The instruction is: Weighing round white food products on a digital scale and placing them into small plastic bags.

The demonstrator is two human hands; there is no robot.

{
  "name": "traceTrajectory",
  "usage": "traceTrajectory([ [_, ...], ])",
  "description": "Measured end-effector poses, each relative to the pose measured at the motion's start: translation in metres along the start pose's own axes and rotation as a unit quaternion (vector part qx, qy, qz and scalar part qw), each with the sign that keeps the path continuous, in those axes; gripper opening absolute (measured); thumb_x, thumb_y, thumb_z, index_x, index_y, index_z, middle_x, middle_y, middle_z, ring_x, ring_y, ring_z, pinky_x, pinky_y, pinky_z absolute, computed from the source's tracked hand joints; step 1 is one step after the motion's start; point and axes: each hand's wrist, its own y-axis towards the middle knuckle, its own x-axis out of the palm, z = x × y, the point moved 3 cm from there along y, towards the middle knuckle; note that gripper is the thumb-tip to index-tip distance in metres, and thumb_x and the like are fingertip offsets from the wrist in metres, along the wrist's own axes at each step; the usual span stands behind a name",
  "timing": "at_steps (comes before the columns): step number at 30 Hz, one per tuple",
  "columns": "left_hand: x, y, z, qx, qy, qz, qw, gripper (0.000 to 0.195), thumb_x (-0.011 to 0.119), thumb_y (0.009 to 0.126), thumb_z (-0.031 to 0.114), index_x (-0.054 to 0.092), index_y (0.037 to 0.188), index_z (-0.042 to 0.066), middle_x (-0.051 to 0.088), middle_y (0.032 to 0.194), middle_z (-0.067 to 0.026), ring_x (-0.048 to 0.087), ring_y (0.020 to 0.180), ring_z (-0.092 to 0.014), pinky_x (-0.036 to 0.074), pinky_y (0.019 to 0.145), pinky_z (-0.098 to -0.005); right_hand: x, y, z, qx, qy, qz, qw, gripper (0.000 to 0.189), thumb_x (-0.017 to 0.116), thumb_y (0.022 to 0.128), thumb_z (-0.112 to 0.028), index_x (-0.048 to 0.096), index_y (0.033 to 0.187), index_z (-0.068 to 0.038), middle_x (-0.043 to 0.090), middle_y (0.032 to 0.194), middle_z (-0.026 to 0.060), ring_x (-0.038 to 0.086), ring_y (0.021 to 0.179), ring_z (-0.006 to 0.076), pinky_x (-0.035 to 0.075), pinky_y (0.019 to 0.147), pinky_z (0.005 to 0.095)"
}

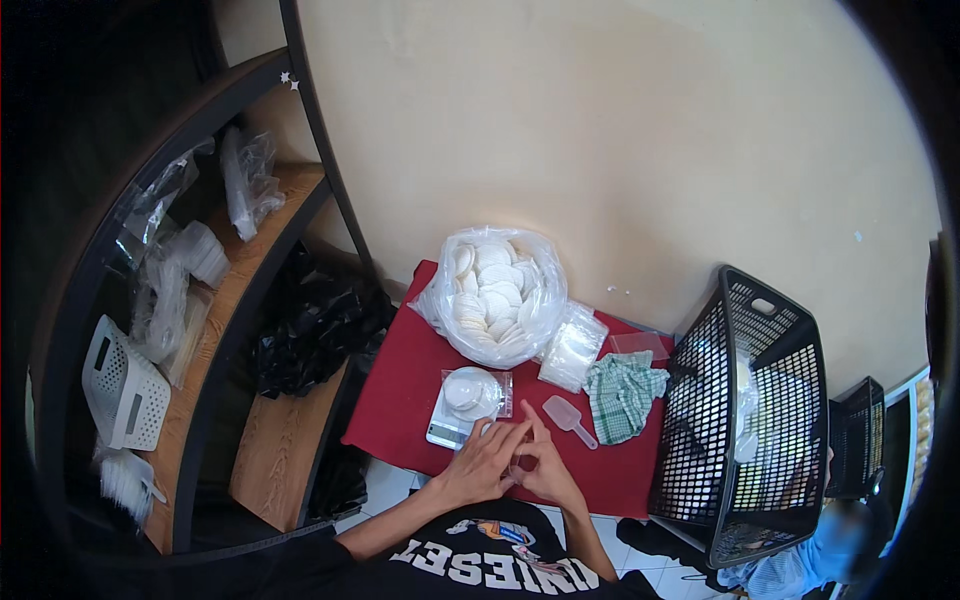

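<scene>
My left hand [484,461] and my right hand [544,465] meet at the near edge of the red-covered table [397,405]. A small clear plastic piece [515,471] shows between their fingers; which hand grips it is unclear. Just beyond my left hand is a white digital scale [444,431], with a clear plastic bag [507,390] and a white round item [465,391] on it. Farther back stands an open clear bag full of white, round, textured pieces [496,289]. A translucent plastic scoop [562,415] lies right of my hands, beside a green checked cloth [626,394].
Stacked clear plastic bags [574,349] lie behind the scoop. A large black plastic basket [810,390] stands at the right, near a person in blue [814,551]. Wooden shelves [277,450] at the left hold a white perforated basket [124,390], plastic packaging and black bags [315,330].
</scene>
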Motion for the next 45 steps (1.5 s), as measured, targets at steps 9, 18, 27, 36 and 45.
traceTrajectory([
  [9, 0.005, 0.014, -0.026, -0.014, -0.016, 0.148, 0.989, 0.053, 0.081, 0.069, 0.011, 0.065, 0.117, -0.005, 0.069, 0.109, -0.0196, 0.067, 0.099, -0.039, 0.05, 0.09, -0.0478, 0.008, 0.03, -0.01, 0.118, -0.195, 0.076, 0.971, 0.044, 0.085, 0.071, -0.022, 0.078, 0.112, -0.008, 0.029, 0.165, 0.0369, 0.025, 0.152, 0.0589, 0.026, 0.12, 0.0643],
  [18, -0.027, 0.031, -0.062, -0.129, -0.054, 0.262, 0.955, 0.055, 0.1, 0.065, 0.028, 0.068, 0.103, 0.003, 0.072, 0.099, -0.0132, 0.068, 0.095, -0.035, 0.052, 0.087, -0.0458, -0.056, 0.136, -0.055, -0.05, 0.043, 0.166, 0.984, 0.024, 0.08, 0.08, -0.001, 0.079, 0.104, -0.001, 0.072, 0.118, 0.0226, 0.07, 0.104, 0.0347, 0.055, 0.094, 0.0404],
  [27, -0.033, 0.027, -0.062, -0.189, -0.034, 0.217, 0.957, 0.077, 0.102, 0.062, 0.032, 0.061, 0.12, 0.003, 0.068, 0.114, -0.0134, 0.063, 0.107, -0.034, 0.051, 0.093, -0.0447, -0.044, 0.257, 0.004, -0.002, -0.368, 0.152, 0.917, 0.039, 0.087, 0.074, -0.01, 0.074, 0.11, -0.005, 0.066, 0.124, 0.0203, 0.056, 0.121, 0.0409, 0.041, 0.102, 0.0528],
  [36, -0.017, -0.001, -0.067, -0.223, -0.066, 0.233, 0.944, 0.081, 0.103, 0.06, 0.033, 0.059, 0.121, 0.004, 0.067, 0.114, -0.0131, 0.063, 0.107, -0.034, 0.05, 0.093, -0.0454, -0.077, 0.231, 0.014, -0.091, -0.041, 0.315, 0.944, 0.024, 0.087, 0.082, -0.015, 0.077, 0.098, -0.001, 0.068, 0.122, 0.0186, 0.066, 0.111, 0.0353, 0.052, 0.092, 0.0428],
  [45, -0.037, 0.01, -0.051, -0.185, 0.031, 0.251, 0.95, 0.082, 0.098, 0.064, 0.042, 0.058, 0.123, 0.001, 0.066, 0.111, -0.0171, 0.059, 0.108, -0.037, 0.039, 0.103, -0.0503, -0.073, 0.13, -0.069, -0.025, 0.133, 0.235, 0.963, 0.018, 0.078, 0.095, -0.01, 0.077, 0.1, 0.007, 0.073, 0.1, 0.0061, 0.065, 0.09, 0.012, 0.051, 0.075, 0.0274],
])
